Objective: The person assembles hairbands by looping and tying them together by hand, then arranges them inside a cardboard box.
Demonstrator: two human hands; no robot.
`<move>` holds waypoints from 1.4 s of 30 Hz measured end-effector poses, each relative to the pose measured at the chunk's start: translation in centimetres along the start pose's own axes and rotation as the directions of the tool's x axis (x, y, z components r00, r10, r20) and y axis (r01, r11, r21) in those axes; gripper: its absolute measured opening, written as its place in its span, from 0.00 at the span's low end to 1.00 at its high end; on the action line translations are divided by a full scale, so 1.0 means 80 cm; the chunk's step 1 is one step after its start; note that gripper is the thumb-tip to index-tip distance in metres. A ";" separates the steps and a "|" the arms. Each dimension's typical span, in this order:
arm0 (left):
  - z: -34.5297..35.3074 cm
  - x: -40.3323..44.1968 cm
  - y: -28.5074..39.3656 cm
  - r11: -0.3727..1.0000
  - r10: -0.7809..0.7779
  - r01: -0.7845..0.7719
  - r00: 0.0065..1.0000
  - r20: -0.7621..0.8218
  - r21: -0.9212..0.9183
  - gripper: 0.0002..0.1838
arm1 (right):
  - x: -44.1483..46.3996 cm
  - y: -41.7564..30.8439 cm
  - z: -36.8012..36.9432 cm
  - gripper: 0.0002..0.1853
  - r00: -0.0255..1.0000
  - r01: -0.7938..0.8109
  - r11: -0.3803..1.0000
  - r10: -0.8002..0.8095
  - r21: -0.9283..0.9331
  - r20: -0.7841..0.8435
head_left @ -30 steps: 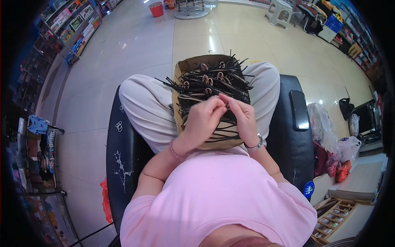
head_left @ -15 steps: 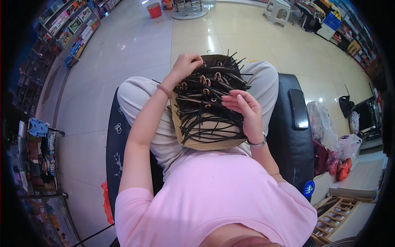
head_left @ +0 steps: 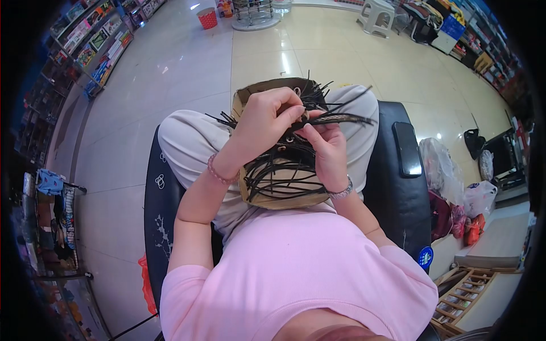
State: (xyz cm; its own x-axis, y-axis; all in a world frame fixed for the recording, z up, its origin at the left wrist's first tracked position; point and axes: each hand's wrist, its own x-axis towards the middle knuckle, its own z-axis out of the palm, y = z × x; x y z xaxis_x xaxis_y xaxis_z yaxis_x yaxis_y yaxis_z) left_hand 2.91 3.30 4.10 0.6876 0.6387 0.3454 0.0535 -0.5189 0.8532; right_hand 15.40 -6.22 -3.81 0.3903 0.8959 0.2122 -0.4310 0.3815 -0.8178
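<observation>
A shallow cardboard box (head_left: pixel 259 200) sits on my lap, filled with braided black cord bracelets (head_left: pixel 278 176) that carry small round beads. Above the box, my left hand (head_left: pixel 264 119) pinches a dark braided cord bracelet (head_left: pixel 335 119) near its bead. My right hand (head_left: pixel 328 152) grips the same bracelet close by, thumb against the fingers, and its loose cord ends stick out to the right. The two hands nearly touch. They hide part of the pile and the bracelet's middle.
A phone (head_left: pixel 407 149) lies on the black seat (head_left: pixel 392 193) at my right. White loops (head_left: pixel 160 181) rest on the seat at my left. Plastic bags (head_left: pixel 479 199) stand on the floor to the right, and a white stool (head_left: pixel 376 17) is farther off.
My left hand has come from the box's far left edge to the middle, lifting a bracelet. The right hand has moved left and closed on it.
</observation>
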 end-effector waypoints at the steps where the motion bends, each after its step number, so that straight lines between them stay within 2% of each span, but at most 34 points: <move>1: 0.000 -0.002 -0.001 1.000 0.006 -0.006 1.000 0.003 0.001 0.02 | -0.002 0.002 -0.003 0.16 1.000 -0.016 1.000 0.016 0.014 -0.002; 4: 0.001 -0.008 -0.003 1.000 0.015 -0.015 1.000 0.006 0.003 0.02 | -0.005 0.007 -0.009 0.16 0.999 -0.054 0.998 0.054 0.040 -0.002; 8: 0.010 -0.015 -0.009 0.983 -0.007 -0.012 0.995 -0.099 -0.183 0.02 | -0.003 0.008 -0.012 0.16 0.999 -0.053 0.994 0.054 0.099 -0.007; 9: 0.013 -0.018 -0.009 0.983 -0.005 -0.013 0.995 -0.099 -0.183 0.02 | -0.003 0.006 -0.011 0.16 0.999 -0.052 0.994 0.053 0.099 -0.007; 13: 0.026 -0.041 -0.011 0.998 -0.050 0.040 0.953 -0.298 -0.039 0.03 | -0.005 -0.012 0.000 0.15 0.994 0.098 0.995 -0.099 -0.007 -0.048; 14: 0.029 -0.043 -0.010 0.998 -0.050 0.040 0.953 -0.298 -0.040 0.03 | -0.006 -0.011 0.000 0.15 0.994 0.098 0.995 -0.098 -0.008 -0.047; 18: 0.042 -0.049 -0.010 0.998 -0.060 0.052 0.956 -0.287 -0.035 0.03 | -0.013 -0.007 -0.002 0.13 0.971 0.194 0.945 -0.223 -0.263 -0.086; 19: 0.043 -0.050 -0.010 0.998 -0.060 0.052 0.957 -0.285 -0.037 0.03 | -0.013 -0.005 -0.004 0.13 0.971 0.193 0.945 -0.223 -0.264 -0.088; 23: 0.045 -0.056 -0.011 0.997 -0.066 0.075 0.958 -0.280 0.022 0.02 | -0.009 0.005 -0.007 0.15 0.822 0.534 0.668 -0.554 -0.518 0.133; 24: 0.046 -0.055 -0.012 0.997 -0.066 0.075 0.957 -0.281 0.023 0.02 | -0.009 0.005 -0.007 0.15 0.822 0.534 0.668 -0.554 -0.518 0.133; 26: 0.051 -0.052 -0.017 0.973 -0.141 0.087 0.957 -0.254 -0.213 0.02 | -0.010 0.003 -0.010 0.15 0.824 0.533 0.629 -0.539 -0.566 0.177; 28: 0.056 -0.051 -0.022 0.894 -0.207 0.098 0.956 -0.209 -0.437 0.03 | -0.010 0.002 -0.012 0.14 0.825 0.532 0.586 -0.520 -0.612 0.219; 29: 0.056 -0.051 -0.023 0.894 -0.207 0.098 0.956 -0.209 -0.437 0.03 | -0.010 0.000 -0.011 0.14 0.825 0.531 0.586 -0.520 -0.612 0.219; 32: 0.052 -0.055 -0.027 0.649 -0.296 0.268 0.951 0.088 -0.712 0.04 | -0.011 -0.010 -0.001 0.11 0.913 0.402 0.852 -0.400 -0.336 0.078; 33: 0.051 -0.056 -0.029 0.544 -0.299 0.332 0.935 0.191 -0.771 0.04 | -0.011 -0.011 0.001 0.09 0.937 0.346 0.911 -0.346 -0.226 0.043; 34: 0.051 -0.057 -0.032 0.544 -0.300 0.333 0.934 0.192 -0.770 0.04 | -0.011 -0.010 0.001 0.09 0.938 0.346 0.911 -0.345 -0.226 0.042; 36: 0.052 -0.055 -0.045 0.289 -0.226 0.418 0.904 0.363 -0.861 0.05 | -0.010 -0.010 -0.001 0.08 0.948 0.319 0.939 -0.314 -0.127 0.058; 38: 0.052 -0.054 -0.052 0.018 -0.104 0.503 0.860 0.499 -0.864 0.05 | -0.009 -0.010 -0.002 0.07 0.956 0.286 0.958 -0.283 -0.027 0.078; 39: 0.052 -0.055 -0.051 0.017 -0.105 0.503 0.860 0.499 -0.864 0.05 | -0.010 -0.010 -0.003 0.07 0.956 0.285 0.958 -0.282 -0.027 0.077; 42: 0.053 -0.056 -0.043 0.205 -0.266 0.445 0.882 0.388 -0.872 0.06 | -0.013 -0.016 -0.004 0.08 0.965 0.260 0.931 -0.248 -0.254 0.081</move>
State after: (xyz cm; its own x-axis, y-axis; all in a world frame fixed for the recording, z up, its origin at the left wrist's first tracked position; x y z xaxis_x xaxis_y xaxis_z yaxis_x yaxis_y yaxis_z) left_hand 2.73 -0.21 -2.03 0.8737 0.4808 -0.0737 -0.3140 0.6733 0.6694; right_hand 15.79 -7.67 -3.18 0.4181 0.7887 0.4508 -0.0931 0.5308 -0.8424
